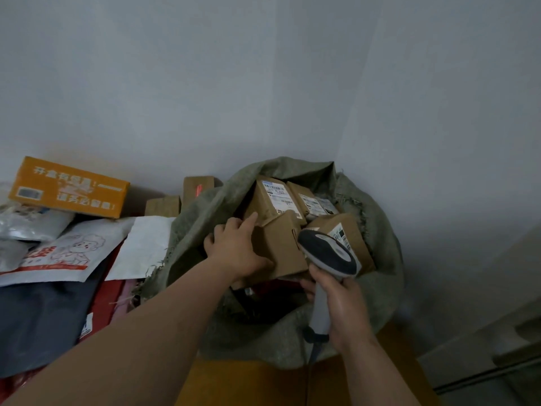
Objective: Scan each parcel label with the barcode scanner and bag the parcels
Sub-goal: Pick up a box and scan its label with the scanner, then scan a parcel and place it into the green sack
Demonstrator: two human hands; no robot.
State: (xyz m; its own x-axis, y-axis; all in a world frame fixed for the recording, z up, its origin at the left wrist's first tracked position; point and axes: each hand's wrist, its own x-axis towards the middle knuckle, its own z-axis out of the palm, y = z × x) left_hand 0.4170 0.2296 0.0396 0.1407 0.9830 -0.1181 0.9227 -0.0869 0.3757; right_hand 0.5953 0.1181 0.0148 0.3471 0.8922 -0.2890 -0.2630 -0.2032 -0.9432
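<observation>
A grey-green woven sack (377,238) stands open in the corner, with several brown cardboard parcels inside. My left hand (238,247) reaches into the sack and holds a plain brown box (281,247) by its left side, thumb under it and fingers spread on top. Behind it lie labelled boxes: one (270,197) at the back left and another (348,232) at the right. My right hand (344,306) grips the handle of a grey and black barcode scanner (328,253), whose head hangs over the sack's mouth, right beside the held box.
Left of the sack lies a pile of unbagged parcels: an orange box (68,187), white mailers (73,250), a silver pouch (29,222), dark and red bags (44,317), brown boxes (164,205) against the wall. The sack stands on an orange-brown surface (248,382). Walls close in behind and right.
</observation>
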